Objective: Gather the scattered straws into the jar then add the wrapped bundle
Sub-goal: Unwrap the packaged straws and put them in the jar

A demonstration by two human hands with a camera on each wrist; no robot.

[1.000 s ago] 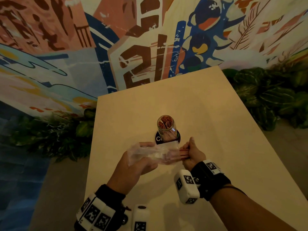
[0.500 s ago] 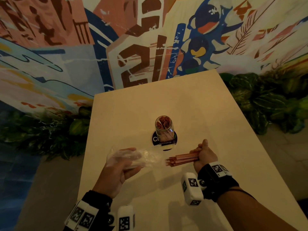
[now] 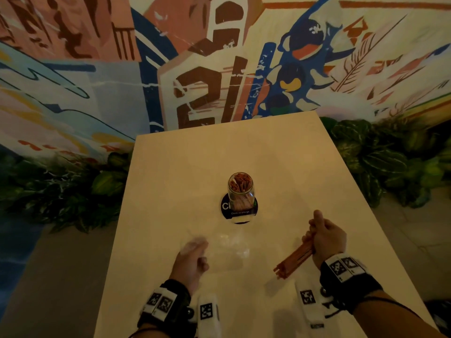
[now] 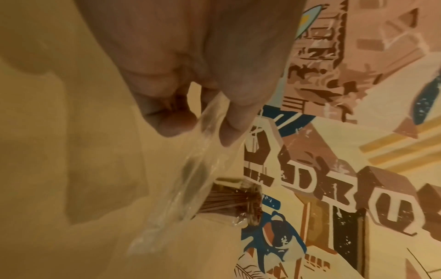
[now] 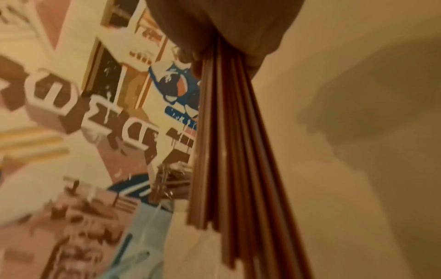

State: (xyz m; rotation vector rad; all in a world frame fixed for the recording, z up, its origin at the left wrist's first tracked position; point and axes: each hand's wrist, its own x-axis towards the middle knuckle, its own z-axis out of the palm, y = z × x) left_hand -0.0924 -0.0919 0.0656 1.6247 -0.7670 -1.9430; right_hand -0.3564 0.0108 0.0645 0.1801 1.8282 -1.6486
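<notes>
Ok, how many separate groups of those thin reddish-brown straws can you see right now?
2. One group of thin reddish-brown straws stands in the clear glass jar on the table; a second bundle is gripped in the right hand. Loose ones may be hidden.

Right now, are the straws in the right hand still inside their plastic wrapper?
No: the right hand grips bare straws, while the left hand holds the empty wrapper.

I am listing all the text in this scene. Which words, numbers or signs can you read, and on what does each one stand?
"C": large white letter on the dark round coaster under the jar; the rest is hidden.
Small white line on the coaster: too blurred to read.
Large brown block characters on the mural: stylised, not surely readable.
Black-and-white square codes on the wristbands: patterns, no words.
</notes>
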